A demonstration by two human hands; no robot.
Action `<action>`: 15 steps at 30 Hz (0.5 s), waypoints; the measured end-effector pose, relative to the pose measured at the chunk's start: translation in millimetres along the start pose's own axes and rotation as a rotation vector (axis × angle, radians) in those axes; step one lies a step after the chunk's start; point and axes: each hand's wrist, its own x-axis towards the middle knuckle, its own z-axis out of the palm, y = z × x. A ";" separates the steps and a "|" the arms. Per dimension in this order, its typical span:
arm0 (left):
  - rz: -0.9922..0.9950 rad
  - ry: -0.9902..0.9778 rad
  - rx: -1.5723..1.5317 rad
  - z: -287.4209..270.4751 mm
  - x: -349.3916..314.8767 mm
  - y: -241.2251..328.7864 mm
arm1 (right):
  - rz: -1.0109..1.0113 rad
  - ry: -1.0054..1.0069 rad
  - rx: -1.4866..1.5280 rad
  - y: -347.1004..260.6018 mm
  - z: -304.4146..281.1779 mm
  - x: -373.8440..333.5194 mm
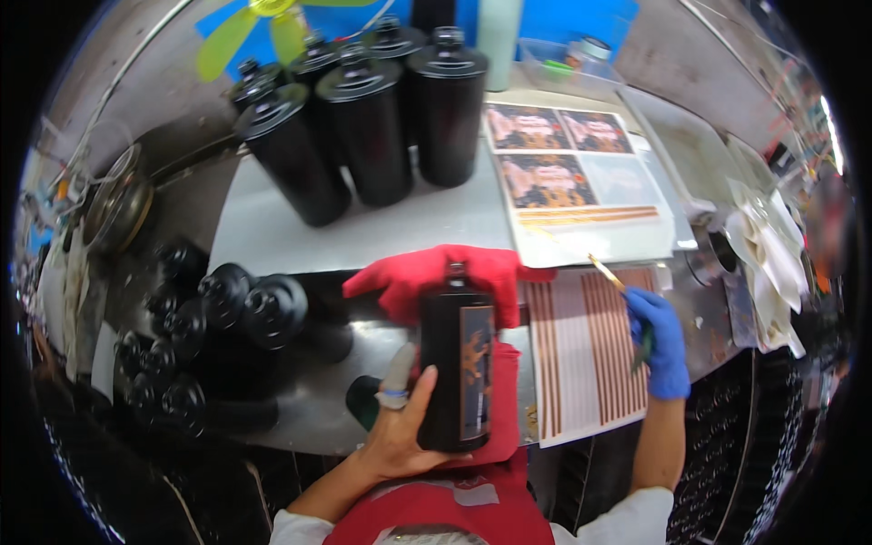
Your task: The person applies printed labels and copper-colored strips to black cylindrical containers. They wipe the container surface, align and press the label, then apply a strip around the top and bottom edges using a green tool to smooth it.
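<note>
My left hand is closed round the lower side of a glossy black bottle. A whitish cover with a blue band wraps one of its fingers. The bottle's neck points away from me, and a dark label with orange figures is on its right side. Beneath it is a red cloth. In a blue glove, my right hand grips a slim gold-tipped tool, perhaps tweezers; its green rear end shows below the fingers. That hand is above a sheet of copper-coloured strips.
Several black bottles stand at the back of the metal table. More dark bottles crowd the left side. A printed sheet lies at the back right, near crumpled white paper. A green-bladed fan is behind.
</note>
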 end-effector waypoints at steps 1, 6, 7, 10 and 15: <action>0.008 -0.038 -0.029 -11.1 13.4 12.7 | -0.020 0.063 -0.106 -12.2 4.4 -20.7; 0.223 0.059 -0.267 -27.9 55.3 36.4 | -0.355 -0.216 -0.869 -88.2 69.6 -109.3; 0.225 0.011 -0.292 -27.7 70.8 45.0 | -0.383 -0.284 -0.915 -101.7 85.8 -122.5; 0.158 -0.191 -0.587 -27.1 111.2 68.7 | -0.439 -0.440 -0.973 -137.6 113.2 -146.6; -0.039 -0.521 -0.950 -47.6 115.6 66.0 | -0.432 -0.445 -0.812 -149.8 101.3 -134.2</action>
